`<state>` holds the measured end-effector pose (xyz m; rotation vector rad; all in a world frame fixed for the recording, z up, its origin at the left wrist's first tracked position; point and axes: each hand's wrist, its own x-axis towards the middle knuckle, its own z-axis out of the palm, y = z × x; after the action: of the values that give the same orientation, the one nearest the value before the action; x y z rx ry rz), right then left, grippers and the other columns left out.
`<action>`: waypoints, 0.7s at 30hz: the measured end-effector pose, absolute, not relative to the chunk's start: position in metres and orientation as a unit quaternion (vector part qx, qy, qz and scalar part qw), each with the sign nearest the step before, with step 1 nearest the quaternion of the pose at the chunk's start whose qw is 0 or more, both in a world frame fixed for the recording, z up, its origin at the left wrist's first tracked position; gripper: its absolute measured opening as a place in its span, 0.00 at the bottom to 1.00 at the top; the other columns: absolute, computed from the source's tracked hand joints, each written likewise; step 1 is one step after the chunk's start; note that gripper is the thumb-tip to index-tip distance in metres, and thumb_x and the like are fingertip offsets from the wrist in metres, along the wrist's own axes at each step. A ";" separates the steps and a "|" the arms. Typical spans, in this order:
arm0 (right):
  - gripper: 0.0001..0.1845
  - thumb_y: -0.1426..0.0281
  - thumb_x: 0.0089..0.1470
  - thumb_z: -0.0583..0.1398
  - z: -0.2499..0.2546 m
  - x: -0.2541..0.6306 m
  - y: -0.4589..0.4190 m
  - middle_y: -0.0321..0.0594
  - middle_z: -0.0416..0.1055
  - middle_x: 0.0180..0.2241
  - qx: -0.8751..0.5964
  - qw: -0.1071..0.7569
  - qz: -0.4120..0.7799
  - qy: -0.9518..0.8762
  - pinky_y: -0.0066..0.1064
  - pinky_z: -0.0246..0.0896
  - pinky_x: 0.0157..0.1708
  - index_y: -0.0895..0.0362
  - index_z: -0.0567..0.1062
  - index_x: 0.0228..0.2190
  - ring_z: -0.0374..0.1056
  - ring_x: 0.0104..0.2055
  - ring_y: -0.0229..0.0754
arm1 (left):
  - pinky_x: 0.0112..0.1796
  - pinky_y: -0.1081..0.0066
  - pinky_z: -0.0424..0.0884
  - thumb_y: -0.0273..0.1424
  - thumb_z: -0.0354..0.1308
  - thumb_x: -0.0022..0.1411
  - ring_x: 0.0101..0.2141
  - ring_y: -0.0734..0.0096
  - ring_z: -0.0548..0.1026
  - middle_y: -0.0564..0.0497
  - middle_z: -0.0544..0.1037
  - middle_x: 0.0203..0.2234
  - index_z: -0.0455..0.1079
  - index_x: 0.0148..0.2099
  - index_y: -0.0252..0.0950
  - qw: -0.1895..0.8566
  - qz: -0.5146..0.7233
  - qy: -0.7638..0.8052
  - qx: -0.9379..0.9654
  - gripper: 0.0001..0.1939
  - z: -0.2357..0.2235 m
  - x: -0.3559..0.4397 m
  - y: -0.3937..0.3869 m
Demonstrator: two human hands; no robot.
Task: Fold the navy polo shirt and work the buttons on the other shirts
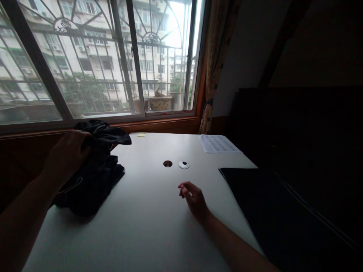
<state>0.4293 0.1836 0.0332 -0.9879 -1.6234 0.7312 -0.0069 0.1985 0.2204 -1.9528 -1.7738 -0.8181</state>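
Note:
My left hand [68, 155] grips the top of a dark bundle of clothing [93, 173] that lies heaped on the left side of the white table [147, 223]. Its fingers are closed into the fabric. My right hand [193, 198] rests low over the middle of the table, fingers loosely curled, holding nothing. It is well apart from the clothing.
A round cable hole [167, 163] and its white cap [183, 164] lie just beyond my right hand. A printed sheet of paper [218, 144] sits at the far right corner, a dark flat cloth [255, 196] on the right. A small yellow note [141, 134] lies near the window sill.

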 end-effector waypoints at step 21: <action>0.18 0.69 0.59 0.59 0.090 0.519 0.169 0.52 0.71 0.52 -0.630 0.192 -0.038 -0.751 0.43 0.62 0.54 0.59 0.74 0.51 0.65 0.54 0.54 | 0.63 0.42 0.41 0.32 0.44 0.67 0.68 0.44 0.48 0.40 0.56 0.69 0.62 0.68 0.40 0.251 -0.148 -0.658 -0.695 0.28 0.011 0.018 0.212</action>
<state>0.5187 0.1692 0.0902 -1.7685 -2.1094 -0.1062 0.0179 0.2116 0.0109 -1.8905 -1.7907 -0.4033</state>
